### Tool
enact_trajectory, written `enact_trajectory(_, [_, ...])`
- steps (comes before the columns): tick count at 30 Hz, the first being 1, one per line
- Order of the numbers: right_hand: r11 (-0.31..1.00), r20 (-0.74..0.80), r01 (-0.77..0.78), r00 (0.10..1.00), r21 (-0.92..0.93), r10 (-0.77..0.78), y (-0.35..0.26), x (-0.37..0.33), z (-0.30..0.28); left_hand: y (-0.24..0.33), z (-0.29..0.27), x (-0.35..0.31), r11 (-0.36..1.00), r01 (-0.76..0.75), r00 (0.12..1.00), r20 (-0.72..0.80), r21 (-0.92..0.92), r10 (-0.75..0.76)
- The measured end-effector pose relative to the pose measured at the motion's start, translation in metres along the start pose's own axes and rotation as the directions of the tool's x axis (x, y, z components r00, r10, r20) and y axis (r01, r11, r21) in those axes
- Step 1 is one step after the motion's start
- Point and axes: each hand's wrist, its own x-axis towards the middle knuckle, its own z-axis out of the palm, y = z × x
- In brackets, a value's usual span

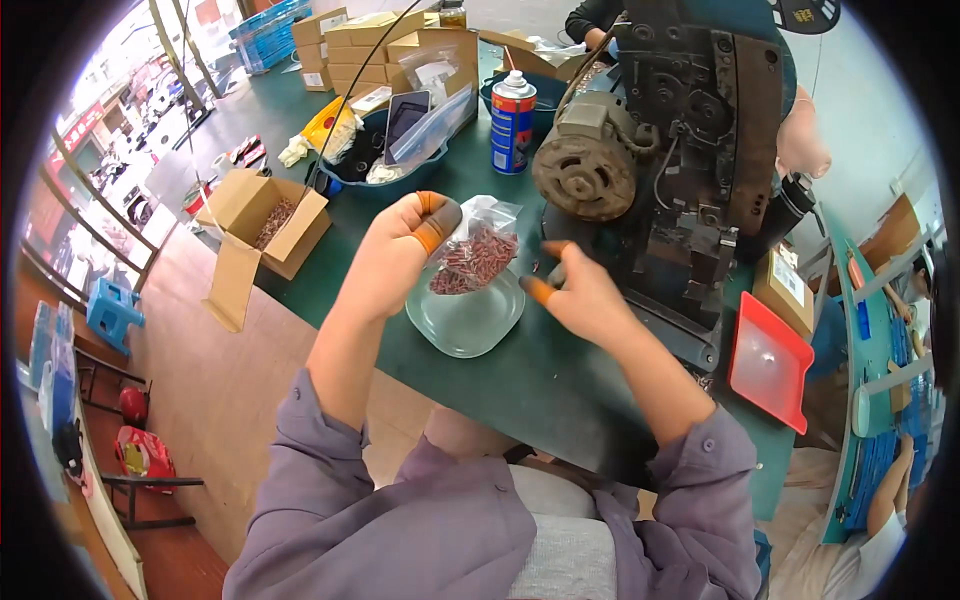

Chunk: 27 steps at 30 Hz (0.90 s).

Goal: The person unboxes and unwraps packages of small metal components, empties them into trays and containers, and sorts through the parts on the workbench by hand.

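Observation:
My left hand [405, 240] pinches a clear plastic bag [480, 255] by its upper edge. Packed inside are many small reddish-brown metal pieces, too small to tell their exact kind. The bag hangs over the far part of a shallow clear dish [465, 325] on the green table. To the right of the bag, my right hand [585, 300] is apart from it, thumb and forefinger spread and nothing held. Orange and dark coverings sit on fingertips of both hands.
A dark machine [690, 150] with a rusty motor [585, 165] stands close on the right. Beyond the dish are a spray can [513, 125] and a cluttered blue tub [432, 168]. An open cardboard box [310, 235] lies left, a red tray [770, 360] right. Another person's sleeve [588, 18] shows behind.

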Motion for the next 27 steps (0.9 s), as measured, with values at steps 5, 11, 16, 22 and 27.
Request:
enact_trajectory(5, [0.753, -0.135, 0.249, 0.968, 0.609, -0.211, -0.031, -0.024, -0.061, 0.051, 0.013, -0.002, 0.974, -0.132, 0.987, 0.111, 0.185, 0.113])
enact_trajectory(11, [0.864, -0.389, 0.407, 0.877, 0.296, -0.281, -0.045, -0.068, -0.082, 0.067, 0.043, -0.023, 0.983, -0.131, 0.919, 0.387, 0.132, 0.071])
enact_trajectory(16, [0.92, -0.341, 0.389, 0.873, 0.052, -0.35, -0.021, -0.11, -0.077, 0.034, 0.051, -0.043, 0.955, -0.025, 0.842, 0.52, 0.296, -0.14])
enact_trajectory(22, [0.952, -0.344, 0.275, 0.914, 0.133, -0.216, -0.002, -0.127, -0.056, -0.004, 0.064, -0.061, 0.763, -0.482, 0.839, 0.479, 0.431, 0.259])
enact_trajectory(27, [0.937, -0.392, 0.338, 0.876, 0.085, -0.281, -0.016, -0.125, -0.07, 0.015, 0.071, -0.065, 0.518, -0.723, 0.683, 0.589, 0.458, 0.432])
